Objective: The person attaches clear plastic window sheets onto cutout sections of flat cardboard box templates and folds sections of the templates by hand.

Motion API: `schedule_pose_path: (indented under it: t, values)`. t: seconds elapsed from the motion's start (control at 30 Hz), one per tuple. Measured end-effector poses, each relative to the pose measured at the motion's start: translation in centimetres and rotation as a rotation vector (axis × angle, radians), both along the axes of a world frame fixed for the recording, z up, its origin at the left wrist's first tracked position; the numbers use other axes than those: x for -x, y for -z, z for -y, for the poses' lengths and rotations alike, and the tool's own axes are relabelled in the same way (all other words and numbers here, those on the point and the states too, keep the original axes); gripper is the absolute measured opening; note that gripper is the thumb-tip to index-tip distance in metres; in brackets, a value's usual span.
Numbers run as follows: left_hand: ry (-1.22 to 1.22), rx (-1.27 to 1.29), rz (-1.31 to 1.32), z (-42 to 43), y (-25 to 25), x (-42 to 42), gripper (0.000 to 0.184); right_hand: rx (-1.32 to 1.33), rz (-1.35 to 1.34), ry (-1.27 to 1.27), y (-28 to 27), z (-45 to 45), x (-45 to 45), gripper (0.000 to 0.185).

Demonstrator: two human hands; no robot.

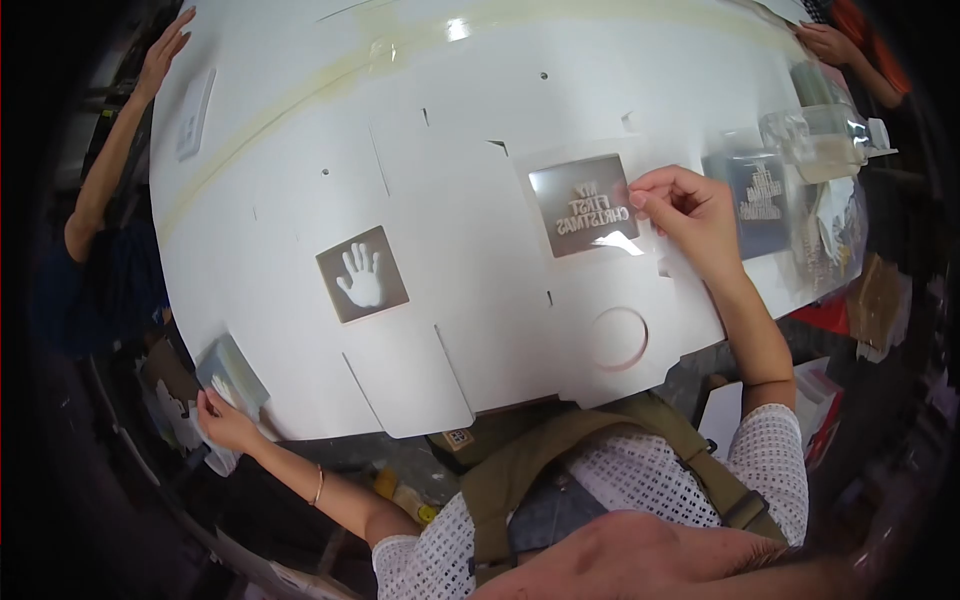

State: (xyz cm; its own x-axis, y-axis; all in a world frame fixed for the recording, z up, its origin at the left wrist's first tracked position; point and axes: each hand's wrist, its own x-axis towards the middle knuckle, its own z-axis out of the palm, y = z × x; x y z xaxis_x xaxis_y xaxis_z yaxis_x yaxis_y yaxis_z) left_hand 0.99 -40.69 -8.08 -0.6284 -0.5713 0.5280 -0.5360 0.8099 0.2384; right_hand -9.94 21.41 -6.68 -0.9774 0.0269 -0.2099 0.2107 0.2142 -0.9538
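Observation:
My right hand (690, 215) pinches the right edge of a clear sheet (590, 205) bearing mirrored white lettering, "MY FIRST CHRISTMAS". That sheet lies over a dark square on the large white board (480, 270). At the lower left, my left hand (230, 422) has its fingers closed at the corner of a stack of clear handprint sheets (235, 370); how many they hold is hidden. Between the hands, a white handprint (362, 275) shows in another dark square of the board. A round outline (620, 338) marks the board below the lettered sheet.
A stack of lettered sheets (755, 200) sits right of my right hand, beside a clear plastic container (815, 140) and clear bags (830, 235). Another person's arm (110, 170) reaches in at the left, a second person's hand (828, 45) at top right. Slits and flaps cut the board.

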Motion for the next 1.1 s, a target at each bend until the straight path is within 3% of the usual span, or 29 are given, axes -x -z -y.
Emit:
schedule_pose_path:
  t: [0.13, 0.2, 0.57, 0.67, 0.73, 0.8, 0.87, 0.93, 1.03, 1.1]
  values:
    - [-0.032, 0.143, -0.007, -1.0, -0.4, 0.2, 0.034, -0.095, -0.058, -0.053, 0.7, -0.7, -0.1, 0.005]
    - [-0.038, 0.225, -0.031, -0.3, -0.3, -0.1, 0.037, -0.131, -0.217, -0.08, 0.5, -0.4, 0.0, 0.007]
    - [-0.021, 0.172, -0.106, -1.1, -0.8, 0.0, 0.032, -0.257, -0.321, 0.018, -0.6, 0.5, 0.2, 0.02]
    - [-0.038, 0.009, -0.198, -1.5, -3.3, -0.5, 0.027, -0.181, -0.339, 0.088, -0.2, 0.0, -0.2, 0.023]
    - [0.234, -0.218, -0.5, -0.9, -5.7, -1.6, 0.021, -0.232, -0.4, 0.018, 0.2, -0.3, -0.4, 0.021]
    - [0.101, -0.203, -0.544, -8.1, -10.3, -0.9, 0.015, -0.253, -0.376, -0.065, -0.6, 0.6, -1.4, 0.021]
    - [0.254, -0.324, -0.645, -12.2, -11.6, -0.9, 0.009, -0.257, -0.36, -0.162, -1.3, 2.0, -2.5, 0.02]
    - [0.488, -0.556, -0.62, -15.8, -11.0, -0.3, 0.004, -0.25, -0.403, -0.34, -1.7, 4.0, -3.3, 0.024]
    - [0.564, -0.901, -0.265, -21.6, -9.3, 0.4, 0.005, -0.125, -0.298, -0.533, -4.3, 8.0, -4.1, 0.033]
    - [0.69, -1.2, -0.191, -23.7, -7.9, 0.5, 0.008, -0.046, -0.319, -0.552, -4.9, 10.5, -4.6, 0.037]
